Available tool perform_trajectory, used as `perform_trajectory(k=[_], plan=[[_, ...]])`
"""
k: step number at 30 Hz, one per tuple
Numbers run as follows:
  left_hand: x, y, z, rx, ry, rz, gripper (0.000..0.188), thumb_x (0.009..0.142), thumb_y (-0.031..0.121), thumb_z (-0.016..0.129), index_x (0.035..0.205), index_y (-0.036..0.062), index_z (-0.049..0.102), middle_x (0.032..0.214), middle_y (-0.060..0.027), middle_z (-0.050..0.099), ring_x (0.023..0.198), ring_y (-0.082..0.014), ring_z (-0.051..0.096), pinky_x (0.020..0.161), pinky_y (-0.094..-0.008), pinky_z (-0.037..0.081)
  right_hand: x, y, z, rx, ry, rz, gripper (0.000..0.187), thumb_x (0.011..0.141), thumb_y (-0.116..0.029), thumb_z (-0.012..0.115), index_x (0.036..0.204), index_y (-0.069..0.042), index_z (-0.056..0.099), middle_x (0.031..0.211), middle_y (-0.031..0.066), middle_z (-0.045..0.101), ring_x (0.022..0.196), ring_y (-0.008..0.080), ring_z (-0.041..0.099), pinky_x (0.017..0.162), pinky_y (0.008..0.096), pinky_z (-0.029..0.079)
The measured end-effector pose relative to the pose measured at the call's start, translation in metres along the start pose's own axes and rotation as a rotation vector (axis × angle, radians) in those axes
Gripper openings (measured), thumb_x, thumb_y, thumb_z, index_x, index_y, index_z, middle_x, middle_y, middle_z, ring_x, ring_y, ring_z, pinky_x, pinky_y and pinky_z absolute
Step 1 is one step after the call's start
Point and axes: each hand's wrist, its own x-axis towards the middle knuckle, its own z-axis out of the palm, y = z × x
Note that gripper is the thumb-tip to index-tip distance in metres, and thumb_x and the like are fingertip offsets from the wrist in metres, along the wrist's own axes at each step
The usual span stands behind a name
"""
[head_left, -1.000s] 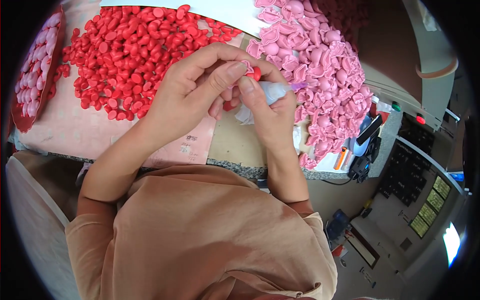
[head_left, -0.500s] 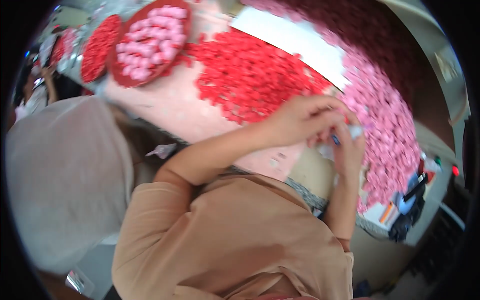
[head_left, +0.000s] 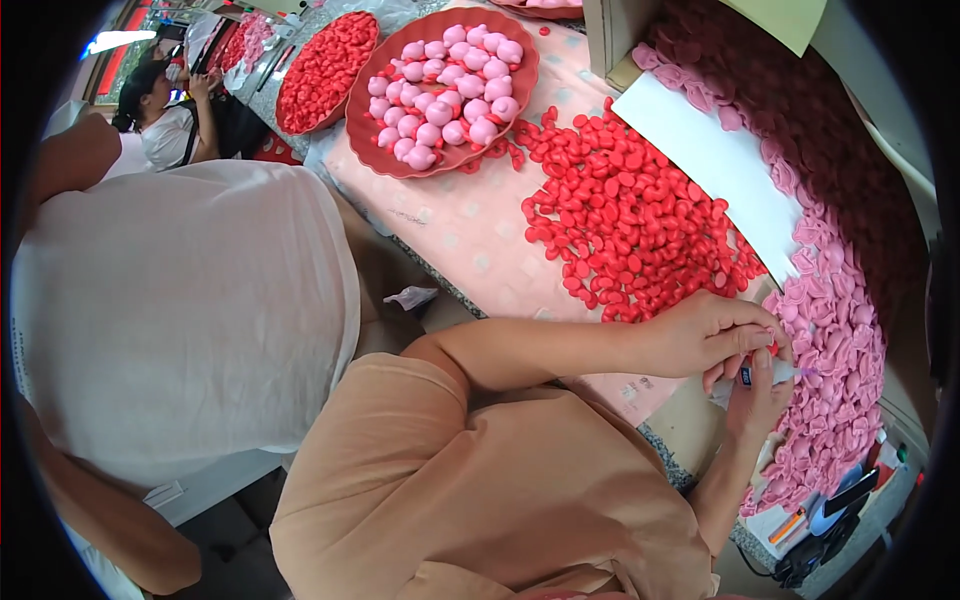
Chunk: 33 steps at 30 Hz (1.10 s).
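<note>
Both of my hands meet at the right side of the table, next to a heap of small pink moulded pieces (head_left: 828,330). In my left hand (head_left: 715,335) the fingers are pinched around a small red piece (head_left: 771,347), mostly hidden by the fingertips. My right hand (head_left: 762,400) grips a small white squeeze bottle (head_left: 772,375) with a dark blue label and a thin nozzle pointing right. Just beyond my left hand spreads a pile of glossy red rounded pieces (head_left: 625,205).
Pink figures with red bits fill a red scalloped tray (head_left: 362,130); a second round tray (head_left: 280,105) holds red pieces. A white board (head_left: 715,165) divides the red and pink heaps. Close at left sits a person in a white shirt (head_left: 190,300). A phone (head_left: 850,492) lies far right.
The view has swung left, so the table and trays appear farther right and the neighbouring person shows more fully. My hands stay together, still holding the bottle and the red piece.
</note>
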Motion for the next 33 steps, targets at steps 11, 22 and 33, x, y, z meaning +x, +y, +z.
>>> perform_trajectory(k=[11, 22, 33], plan=[[0.000, 0.004, -0.007, -0.080, 0.020, -0.163, 0.030, 0.097, 0.023, 0.041, 0.116, 0.0033, 0.054, 0.067, -0.0054, 0.059, 0.053, -0.0119, 0.058, 0.051, -0.0229, 0.050, 0.003, -0.026, 0.032, -0.047, -0.025, 0.109, 0.031, 0.087, -0.016, 0.056, 0.113, 0.001, 0.051, 0.075, 0.0025, 0.056, 0.064, 0.0100, 0.052, 0.053, 0.0236, 0.042], [0.003, 0.006, 0.010, 0.150, -0.011, 0.052, 0.045, 0.089, 0.003, 0.052, 0.132, 0.0060, 0.040, 0.080, -0.0010, 0.052, 0.067, -0.0081, 0.052, 0.059, -0.0205, 0.046, -0.005, -0.038, 0.021, 0.473, -0.172, 0.217, 0.025, 0.090, -0.025, 0.054, 0.105, -0.005, 0.054, 0.079, 0.0034, 0.058, 0.069, 0.0131, 0.057, 0.061, 0.0269, 0.046], [0.010, 0.006, -0.008, -0.596, 0.053, -0.056, 0.041, 0.093, 0.019, 0.049, 0.131, 0.0047, 0.038, 0.120, -0.0116, 0.053, 0.098, -0.0193, 0.058, 0.077, -0.0309, 0.051, -0.003, -0.061, 0.006, 0.032, -0.025, 0.062, 0.046, 0.097, -0.042, 0.029, 0.100, -0.001, 0.050, 0.074, 0.0085, 0.059, 0.045, 0.0144, 0.053, 0.038, 0.0218, 0.039]])
